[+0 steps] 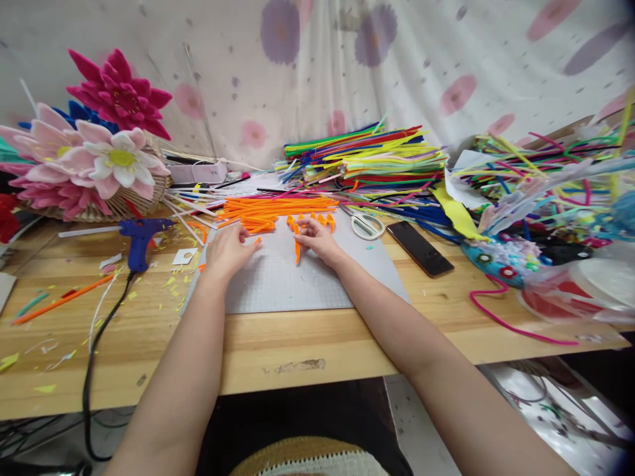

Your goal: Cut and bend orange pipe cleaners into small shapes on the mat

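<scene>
My left hand (229, 250) is curled over the left part of the grey cutting mat (278, 294). A short orange tip of pipe cleaner shows at its thumb, and the rest is hidden by the hand. My right hand (320, 239) pinches a bent orange pipe cleaner (297, 252) that points down toward me over the mat. Several folded orange pieces (330, 221) lie in a row just behind my right fingers. A pile of straight orange pipe cleaners (278, 206) spreads across the mat's back edge, beyond both hands.
White-handled scissors (367, 226) and a phone (421, 248) lie to the right. On the left are a blue glue gun (141, 241) with a black cord and fluffy flowers (119, 158). Bundles of coloured pipe cleaners (367, 155) fill the back; more clutter (546, 178) stands right.
</scene>
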Available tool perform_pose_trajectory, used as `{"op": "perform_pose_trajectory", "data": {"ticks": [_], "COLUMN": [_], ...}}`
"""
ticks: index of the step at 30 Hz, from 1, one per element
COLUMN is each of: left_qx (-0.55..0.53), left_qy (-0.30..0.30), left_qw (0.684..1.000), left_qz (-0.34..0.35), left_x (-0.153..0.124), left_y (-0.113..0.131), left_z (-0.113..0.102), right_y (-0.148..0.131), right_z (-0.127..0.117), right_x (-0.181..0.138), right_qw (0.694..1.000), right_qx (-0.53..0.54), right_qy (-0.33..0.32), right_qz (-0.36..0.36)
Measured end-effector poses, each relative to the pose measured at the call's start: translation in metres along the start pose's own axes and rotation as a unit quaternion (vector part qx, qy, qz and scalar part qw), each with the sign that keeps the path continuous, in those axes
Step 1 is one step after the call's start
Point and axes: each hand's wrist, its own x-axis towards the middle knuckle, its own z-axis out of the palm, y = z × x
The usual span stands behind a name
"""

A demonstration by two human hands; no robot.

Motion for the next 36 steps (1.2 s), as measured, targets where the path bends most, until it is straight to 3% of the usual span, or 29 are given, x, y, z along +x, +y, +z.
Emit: {"op": "perform_pose_trajectory", "data": {"ticks": [4,7,10,12,14,16,18,25,31,36], "left_qx": [0.023,0.033,-0.122,-0.310,-0.430,-0.480,-0.491,-0.482,-0.400,-0.361], "left_qy": [-0.025,-0.022,0.002,-0.018,-0.052,-0.065,-0.074,-0.091,-0.069,-0.077], "left_qw": [0.999,0.998,0.989,0.942,0.883,0.849,0.839,0.846,0.897,0.919], "left_qz": [-0.012,-0.044,-0.083,-0.131,-0.180,-0.209,-0.223,-0.209,-0.173,-0.135], "left_x": [0.003,0.003,0.003,0.001,-0.003,-0.008,-0.012,-0.020,-0.022,-0.023], "left_y": [-0.016,-0.014,-0.001,0.010,0.019,0.024,0.026,0.026,0.028,0.024], "left_z": [-0.005,0.002,0.009,0.014,0.020,0.026,0.034,0.046,0.049,0.055], "right_y": [0.001,0.001,0.000,-0.001,-0.001,-0.002,-0.003,-0.007,-0.008,-0.009], "right_z": [0.002,0.003,0.003,0.003,0.003,0.004,0.005,0.004,0.006,0.013], "right_x": [-0.001,-0.002,-0.003,-0.003,-0.004,-0.005,-0.006,-0.009,-0.007,-0.005], "right_qw": [0.998,0.997,0.997,0.998,0.997,0.997,0.996,0.997,0.995,0.994], "right_qx": [-0.054,-0.072,-0.067,-0.058,-0.057,-0.069,-0.082,-0.043,0.088,0.076], "right_qy": [-0.003,0.013,0.025,0.023,0.022,0.015,0.007,0.006,0.026,0.030], "right_qz": [-0.028,-0.033,-0.030,-0.031,-0.038,-0.042,-0.046,-0.056,-0.043,-0.078]}}
